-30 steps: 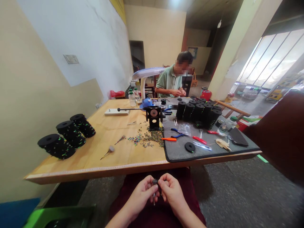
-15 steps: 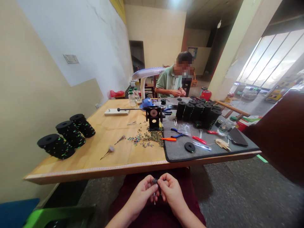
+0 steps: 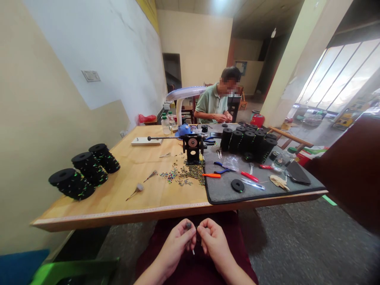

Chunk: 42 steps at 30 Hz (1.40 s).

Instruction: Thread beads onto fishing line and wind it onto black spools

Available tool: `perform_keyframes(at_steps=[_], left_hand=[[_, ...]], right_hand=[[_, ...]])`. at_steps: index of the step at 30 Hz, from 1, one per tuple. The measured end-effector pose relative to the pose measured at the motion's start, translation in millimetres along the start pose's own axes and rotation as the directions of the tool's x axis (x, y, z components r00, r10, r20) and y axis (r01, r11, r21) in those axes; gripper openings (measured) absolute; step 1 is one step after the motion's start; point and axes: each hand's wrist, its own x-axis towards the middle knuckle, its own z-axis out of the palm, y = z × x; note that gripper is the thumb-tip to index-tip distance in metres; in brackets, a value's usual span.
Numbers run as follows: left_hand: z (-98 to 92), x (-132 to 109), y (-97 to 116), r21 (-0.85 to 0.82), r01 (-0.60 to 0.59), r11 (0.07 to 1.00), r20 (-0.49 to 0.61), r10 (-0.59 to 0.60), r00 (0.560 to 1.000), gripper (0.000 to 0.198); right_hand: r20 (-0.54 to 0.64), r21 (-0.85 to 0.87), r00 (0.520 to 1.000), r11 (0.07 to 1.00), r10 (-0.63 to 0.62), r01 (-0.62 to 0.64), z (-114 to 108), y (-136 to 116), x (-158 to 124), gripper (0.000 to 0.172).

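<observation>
My left hand is closed over my lap on a small thin tool. A dark grey end of it shows above the fingers and a thin pale tip below; its kind is unclear. Close beside it, a small gap away, my right hand has thumb and fingers pinched together, and whatever they hold is hidden. Both hands are below the front edge of the wooden table. Past them on the table lie a heap of small metal pieces, coloured beads and an orange-handled tool.
Black foam spools stand at the left, several more on the grey mat. A black hand-cranked winder and a lamp stand mid-table. Blue-handled pliers and tweezers lie right. Across sits a person.
My hands have drawn slightly apart. The dark grey end, earlier between both hands' fingertips, now shows at my left hand only. The view has shifted a little.
</observation>
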Motion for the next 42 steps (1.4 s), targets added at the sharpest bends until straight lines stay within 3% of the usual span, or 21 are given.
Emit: perform_keyframes(at_steps=[15, 32, 42], left_hand=[[-8.4, 7.1, -5.8, 0.141, -0.125, 0.982, -0.068, 0.136, 0.988, 0.028], [-5.0, 2.5, -5.0, 0.288, -0.209, 0.934, -0.022, 0.225, 0.974, 0.031], [-3.7, -1.4, -6.0, 0.455, -0.259, 0.852, 0.064, 0.258, 0.964, 0.024]], right_hand=[[0.087, -0.009, 0.994, 0.998, 0.067, -0.067, 2.2, -2.7, -6.9, 0.043], [0.061, 0.049, 0.995, 0.995, 0.080, -0.084, 0.4, 1.3, -2.9, 0.042], [0.020, 0.005, 0.998, 0.999, 0.051, -0.051, -0.1, -0.5, -0.9, 0.047]])
